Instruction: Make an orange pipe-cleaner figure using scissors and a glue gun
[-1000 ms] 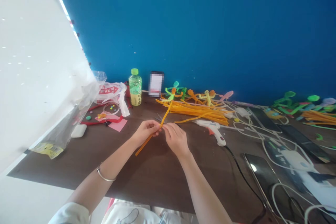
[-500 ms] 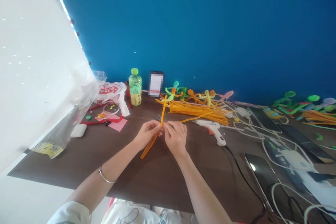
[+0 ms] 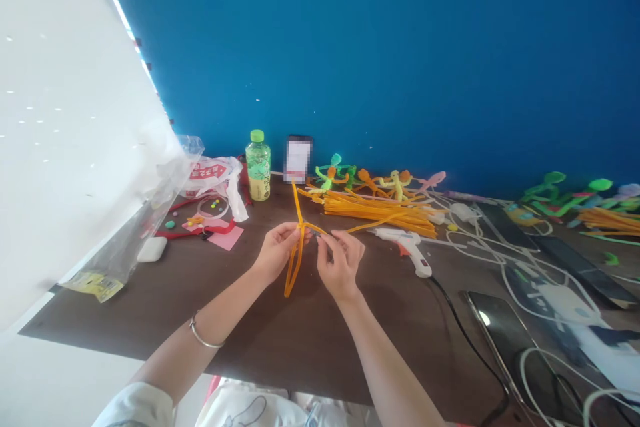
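Brown tabletop (image 3: 280, 350); orange stem (image 3: 301, 232) pinched in left fingers (image 3: 290, 238), strand at right fingers (image 3: 325, 250).

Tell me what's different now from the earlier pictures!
The orange pipe cleaner has swung: its top end moved left, its bottom end right. The right hand has moved a little right, away from the left hand, and a strand now stretches between them. Both hands still hold it. The green-capped bottle, glue gun and orange bundle stayed put.
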Demonstrator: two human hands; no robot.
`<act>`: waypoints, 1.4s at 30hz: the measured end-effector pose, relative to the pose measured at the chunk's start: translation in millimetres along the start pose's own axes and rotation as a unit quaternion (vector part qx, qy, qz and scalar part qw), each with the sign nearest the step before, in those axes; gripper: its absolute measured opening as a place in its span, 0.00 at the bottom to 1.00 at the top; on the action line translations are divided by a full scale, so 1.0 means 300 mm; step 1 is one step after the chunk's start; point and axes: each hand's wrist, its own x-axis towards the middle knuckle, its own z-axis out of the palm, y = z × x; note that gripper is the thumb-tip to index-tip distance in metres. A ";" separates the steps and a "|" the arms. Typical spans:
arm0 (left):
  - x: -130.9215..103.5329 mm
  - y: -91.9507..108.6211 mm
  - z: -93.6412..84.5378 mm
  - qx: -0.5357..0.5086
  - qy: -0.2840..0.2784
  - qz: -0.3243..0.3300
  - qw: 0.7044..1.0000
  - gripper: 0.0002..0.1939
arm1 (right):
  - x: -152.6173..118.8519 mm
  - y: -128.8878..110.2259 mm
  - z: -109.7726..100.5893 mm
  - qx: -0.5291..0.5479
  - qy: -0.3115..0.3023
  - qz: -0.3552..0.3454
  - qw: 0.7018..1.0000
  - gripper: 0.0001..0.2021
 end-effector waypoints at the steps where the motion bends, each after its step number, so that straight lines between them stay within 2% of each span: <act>1: 0.000 -0.005 -0.001 0.005 0.011 0.007 1.000 0.11 | 0.000 -0.007 -0.002 0.011 -0.012 0.001 1.000 0.08; 3: -0.001 -0.017 -0.003 0.024 0.028 0.020 0.999 0.11 | 0.004 -0.023 -0.001 0.065 -0.058 0.040 0.995 0.06; 6: -0.006 -0.027 -0.002 0.081 0.040 0.035 0.995 0.12 | 0.013 -0.045 0.012 0.178 -0.117 0.173 0.961 0.05; 9: -0.010 -0.023 0.001 0.166 0.041 0.058 0.984 0.11 | 0.021 -0.053 0.024 0.268 -0.130 0.293 0.909 0.05; 12: -0.012 -0.012 0.004 0.226 0.040 0.089 0.969 0.11 | 0.027 -0.049 0.026 0.306 -0.130 0.342 0.879 0.04; 15: -0.013 -0.004 0.005 0.194 0.044 0.058 0.978 0.12 | 0.029 -0.044 0.019 0.295 -0.145 0.324 0.887 0.04; 19: -0.011 0.001 -0.002 0.105 0.023 -0.019 0.994 0.12 | 0.030 -0.042 0.009 0.241 -0.185 0.219 0.927 0.05; 21: -0.008 0.003 -0.005 0.077 0.022 -0.032 0.996 0.11 | 0.029 -0.041 0.009 0.230 -0.186 0.205 0.933 0.05; 31: -0.002 0.009 -0.007 0.006 0.014 -0.068 0.998 0.10 | 0.025 -0.039 0.019 0.314 -0.193 0.283 0.885 0.04; 38: 0.000 -0.002 -0.014 -0.015 0.015 -0.135 0.991 0.10 | 0.036 -0.047 0.014 0.305 -0.200 0.292 0.884 0.06; 42: 0.005 -0.008 -0.015 -0.033 0.015 -0.122 0.992 0.09 | 0.030 -0.053 0.026 0.316 -0.186 0.324 0.872 0.06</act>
